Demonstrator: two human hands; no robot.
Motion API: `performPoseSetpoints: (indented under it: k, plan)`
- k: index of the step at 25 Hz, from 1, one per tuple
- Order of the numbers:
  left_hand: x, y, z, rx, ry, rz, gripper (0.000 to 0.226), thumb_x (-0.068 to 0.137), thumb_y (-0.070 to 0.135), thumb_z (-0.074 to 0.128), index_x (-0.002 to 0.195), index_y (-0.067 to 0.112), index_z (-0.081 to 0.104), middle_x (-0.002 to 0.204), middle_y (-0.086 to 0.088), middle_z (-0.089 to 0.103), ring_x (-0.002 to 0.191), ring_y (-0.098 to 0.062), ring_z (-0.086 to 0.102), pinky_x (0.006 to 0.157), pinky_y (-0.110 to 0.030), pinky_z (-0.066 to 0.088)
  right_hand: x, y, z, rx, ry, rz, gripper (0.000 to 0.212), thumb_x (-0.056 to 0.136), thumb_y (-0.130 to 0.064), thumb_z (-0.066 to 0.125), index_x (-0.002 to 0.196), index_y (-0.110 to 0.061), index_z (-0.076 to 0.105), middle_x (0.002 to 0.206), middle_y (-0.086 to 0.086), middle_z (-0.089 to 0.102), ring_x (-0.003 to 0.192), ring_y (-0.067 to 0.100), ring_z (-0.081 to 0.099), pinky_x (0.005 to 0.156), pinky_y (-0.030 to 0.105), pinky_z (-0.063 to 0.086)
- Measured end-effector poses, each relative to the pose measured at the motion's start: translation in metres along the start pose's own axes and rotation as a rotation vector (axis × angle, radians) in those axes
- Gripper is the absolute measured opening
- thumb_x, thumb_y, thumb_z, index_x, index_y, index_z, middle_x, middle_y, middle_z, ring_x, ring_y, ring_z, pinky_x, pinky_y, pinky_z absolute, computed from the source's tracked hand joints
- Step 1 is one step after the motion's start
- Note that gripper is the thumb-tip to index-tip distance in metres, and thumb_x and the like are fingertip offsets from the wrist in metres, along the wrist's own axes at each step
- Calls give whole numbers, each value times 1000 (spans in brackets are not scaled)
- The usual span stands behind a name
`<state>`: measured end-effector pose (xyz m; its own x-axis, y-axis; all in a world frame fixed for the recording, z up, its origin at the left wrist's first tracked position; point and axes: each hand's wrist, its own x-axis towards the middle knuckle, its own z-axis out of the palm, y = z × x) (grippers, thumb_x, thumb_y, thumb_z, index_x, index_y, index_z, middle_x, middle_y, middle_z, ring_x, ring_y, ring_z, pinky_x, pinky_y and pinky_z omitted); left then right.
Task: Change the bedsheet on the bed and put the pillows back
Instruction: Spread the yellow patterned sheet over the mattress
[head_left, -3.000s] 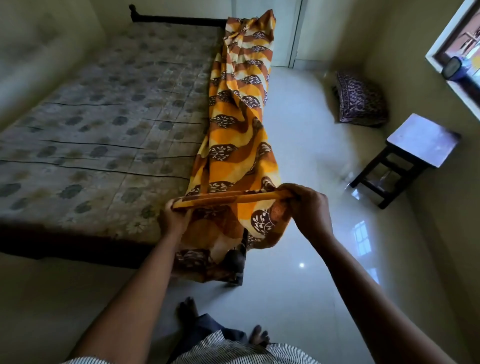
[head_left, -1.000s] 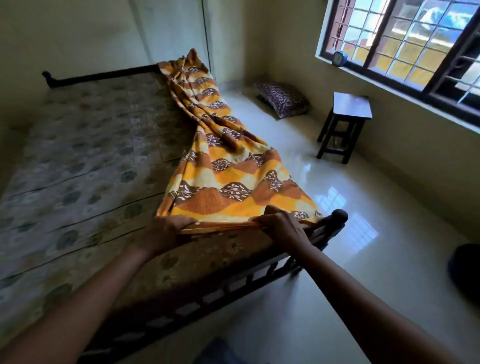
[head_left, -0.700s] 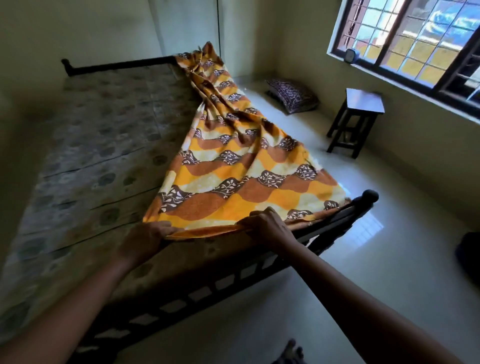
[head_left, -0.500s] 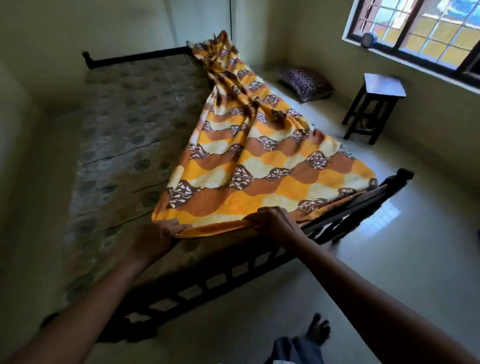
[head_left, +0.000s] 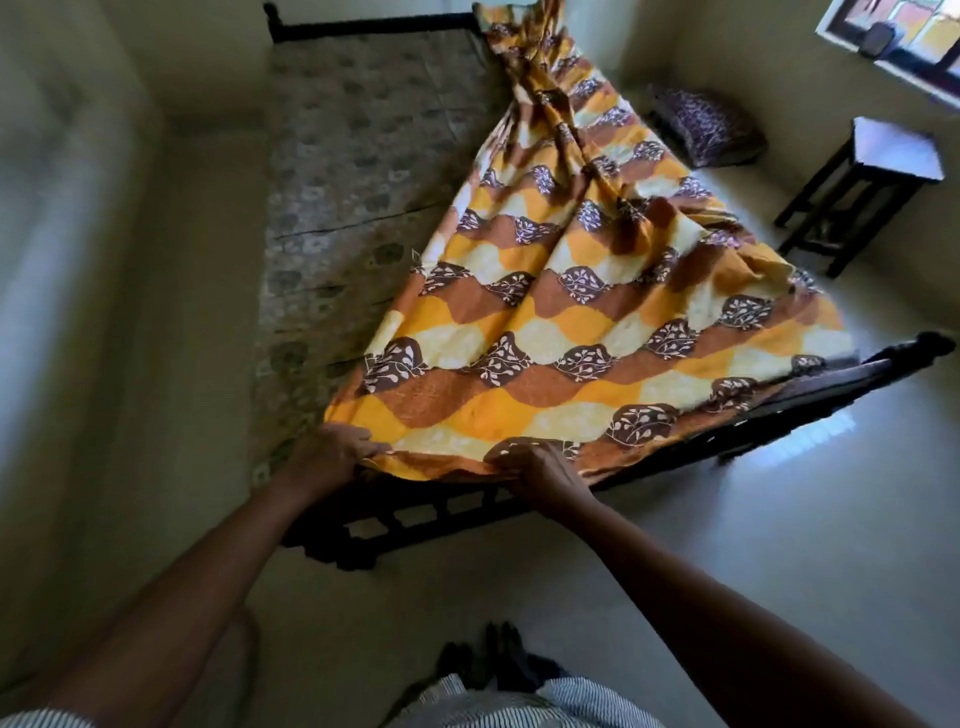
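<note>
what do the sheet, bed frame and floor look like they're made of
Sheet: thin printed cloth, probably cotton, matte; it bunches in soft folds. Bed frame: dark wood by the look, with a turned knob and slight sheen. Floor: glossy tile or stone; it mirrors window light.

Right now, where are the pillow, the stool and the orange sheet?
pillow (head_left: 709, 127), head view, the middle of its patterned cover.
stool (head_left: 896, 150), head view, its flat top.
sheet (head_left: 566, 332), head view, its spread-out middle.
</note>
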<state>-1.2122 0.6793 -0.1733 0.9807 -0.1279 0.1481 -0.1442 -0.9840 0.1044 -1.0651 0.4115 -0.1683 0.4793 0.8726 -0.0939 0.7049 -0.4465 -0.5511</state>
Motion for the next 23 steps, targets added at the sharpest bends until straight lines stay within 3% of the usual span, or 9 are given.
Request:
performPoseSetpoints:
  k: [1, 3, 5, 10, 16, 19, 23]
  plan:
    - [-7, -5, -2, 22, -18, 7, 13, 83, 24, 64, 82, 24, 76, 52, 3, 55, 43, -13, 56, 39, -17, 35, 2, -6, 7, 7, -20, 4, 26, 82, -9, 65, 107, -18, 70, 111, 4, 68, 98, 21, 65, 76, 32, 54]
    - [-18, -11, -5, 104, -21, 40, 19, 60, 16, 70, 76, 24, 77, 50, 4, 52, 40, -13, 53, 42, -20, 30, 6, -19, 20, -3, -49, 3, 26, 85, -16, 63, 110, -19, 68, 113, 5, 68, 100, 24, 64, 77, 32, 51]
    - [-27, -17, -10, 143, -36, 67, 22, 55, 15, 67, 73, 22, 77, 50, 2, 52, 41, -14, 53, 45, -21, 27, 9, -34, 31, 20, -48, 5, 24, 87, -23, 62, 110, -20, 69, 108, 7, 69, 97, 26, 65, 71, 31, 46]
    - [-67, -44, -11, 210, 33, 126, 27, 66, 7, 55, 77, 18, 77, 57, 1, 53, 55, -17, 51, 59, -28, 23, 11, -69, 60, 75, -66, 40, 32, 86, -30, 63, 117, -19, 66, 104, 9, 72, 90, 26, 68, 72, 37, 53]
    - [-126, -94, -10, 202, 95, 162, 37, 70, 11, 42, 83, 17, 76, 62, -2, 54, 69, -18, 34, 59, -33, 21, 21, -131, 117, 30, -46, 275, 32, 86, -21, 61, 117, -31, 65, 104, 3, 72, 91, 23, 67, 72, 36, 54]
    - [-168, -119, 3, 149, 25, 109, 34, 68, 7, 53, 89, 21, 75, 67, -1, 52, 67, -19, 42, 54, -28, 35, 29, -167, 150, 19, -32, 306, 29, 88, -28, 61, 116, -34, 64, 106, 1, 71, 88, 21, 67, 68, 33, 54]
    - [-202, -127, 11, 5, -38, -10, 37, 76, 12, 40, 91, 13, 73, 67, -8, 54, 58, -25, 60, 40, -26, 47, 42, -189, 171, -25, -33, 389, 30, 91, -28, 57, 120, -33, 62, 110, 2, 68, 91, 22, 66, 69, 30, 49]
